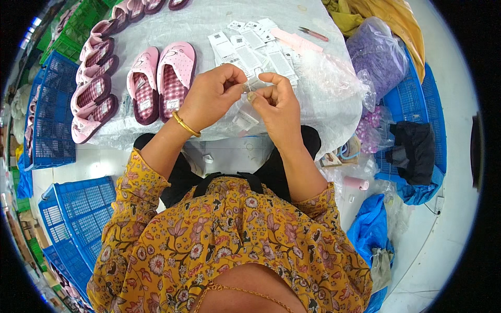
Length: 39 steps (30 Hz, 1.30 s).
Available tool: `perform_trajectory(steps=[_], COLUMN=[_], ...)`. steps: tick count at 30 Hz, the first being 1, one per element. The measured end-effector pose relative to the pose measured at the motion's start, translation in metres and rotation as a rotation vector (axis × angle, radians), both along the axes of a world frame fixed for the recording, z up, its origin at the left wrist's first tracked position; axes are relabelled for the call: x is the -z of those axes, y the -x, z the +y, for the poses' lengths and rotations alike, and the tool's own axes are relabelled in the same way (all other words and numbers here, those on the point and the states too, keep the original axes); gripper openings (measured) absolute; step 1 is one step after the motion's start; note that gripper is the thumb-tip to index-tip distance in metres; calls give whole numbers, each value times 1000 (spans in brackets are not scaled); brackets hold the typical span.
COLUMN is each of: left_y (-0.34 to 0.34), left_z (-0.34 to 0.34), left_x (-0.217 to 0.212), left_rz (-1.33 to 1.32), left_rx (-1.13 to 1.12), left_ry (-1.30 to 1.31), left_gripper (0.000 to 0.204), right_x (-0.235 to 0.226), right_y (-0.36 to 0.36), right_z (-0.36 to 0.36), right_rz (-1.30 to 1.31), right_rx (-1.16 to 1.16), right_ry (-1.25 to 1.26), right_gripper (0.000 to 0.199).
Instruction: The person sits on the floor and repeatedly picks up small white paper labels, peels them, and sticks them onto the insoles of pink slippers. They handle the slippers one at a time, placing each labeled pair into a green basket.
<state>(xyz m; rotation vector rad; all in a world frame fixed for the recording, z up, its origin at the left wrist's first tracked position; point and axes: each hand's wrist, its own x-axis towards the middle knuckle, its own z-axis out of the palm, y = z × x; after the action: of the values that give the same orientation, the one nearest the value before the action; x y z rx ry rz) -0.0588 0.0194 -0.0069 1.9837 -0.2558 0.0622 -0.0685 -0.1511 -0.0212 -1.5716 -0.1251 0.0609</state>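
Note:
Close together over the table's near edge, my left hand and my right hand pinch a small greyish, see-through piece between thumbs and forefingers. Whether it is a tag or a tiny packet I cannot make out. Below my fingers is a small white label in clear plastic; its link to the held piece is unclear. Just beyond lies a loose pile of white printed tags. To the left of my left hand a pair of pink slippers with checked insoles rests on the table.
More pink slippers line the table's left edge. Thread snips lie at the far right, near crumpled clear plastic. Blue crates stand on the left. On the right, another blue crate carries bags and dark cloth.

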Motion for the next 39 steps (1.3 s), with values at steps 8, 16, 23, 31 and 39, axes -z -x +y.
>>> perform_trajectory(steps=[8, 16, 23, 31, 39], left_y=[10, 6, 9, 0, -116], left_z=[-1, 8, 5, -5, 4], left_x=[-4, -3, -3, -16, 3], left_rz=[-176, 296, -110, -53, -22], left_rx=[32, 191, 199, 312, 228], left_ry=[-158, 197, -332, -333, -372], left_gripper=[12, 14, 8, 9, 29], right_x=[6, 14, 4, 8, 31], right_y=[2, 7, 11, -2, -18], right_z=[-3, -12, -30, -32, -40], right_rz=[24, 105, -303, 46, 161], right_rx=[-28, -141, -7, -212, -126], right_ry=[-34, -82, 373, 79, -30], right_gripper=[30, 18, 28, 21, 14])
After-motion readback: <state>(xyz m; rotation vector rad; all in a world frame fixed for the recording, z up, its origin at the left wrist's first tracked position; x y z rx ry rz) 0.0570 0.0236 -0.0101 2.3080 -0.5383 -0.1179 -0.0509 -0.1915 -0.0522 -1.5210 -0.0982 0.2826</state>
